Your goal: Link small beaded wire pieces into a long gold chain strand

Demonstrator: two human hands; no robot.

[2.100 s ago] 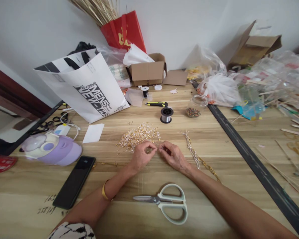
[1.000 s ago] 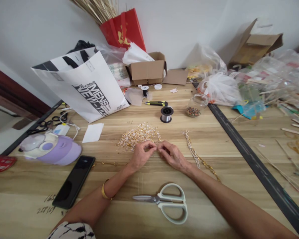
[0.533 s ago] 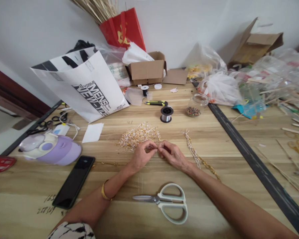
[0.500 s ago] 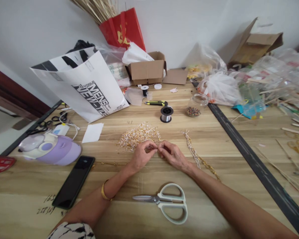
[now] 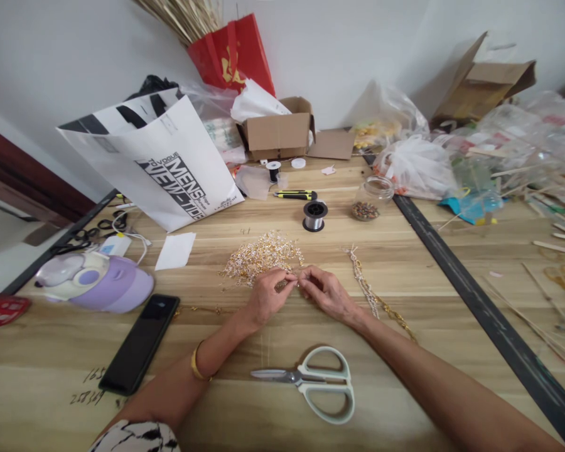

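Observation:
Over the middle of the table, my left hand (image 5: pixel 269 294) and my right hand (image 5: pixel 324 290) meet fingertip to fingertip. Both are closed in a pinch, and what lies between the fingers is too small to make out. Just behind my left hand spreads a pile of small gold and white beads (image 5: pixel 258 254). To the right of my right hand lie beaded strands (image 5: pixel 365 285), whitish and gold, partly behind my forearm. Pale-handled scissors (image 5: pixel 311 378) rest between my forearms, blades pointing left.
Behind my hands stand a wire spool (image 5: pixel 314 216), a box cutter (image 5: pixel 295 195) and a jar of beads (image 5: pixel 371 201). On the left are a phone (image 5: pixel 140 344), a purple bottle (image 5: pixel 101 281) and a white bag (image 5: pixel 160 163). Plastic bags (image 5: pixel 419 166) lie back right.
The fingers of my left hand have shifted slightly, thumb and forefinger now closer together. My right hand stays almost in place, and the other things have not moved.

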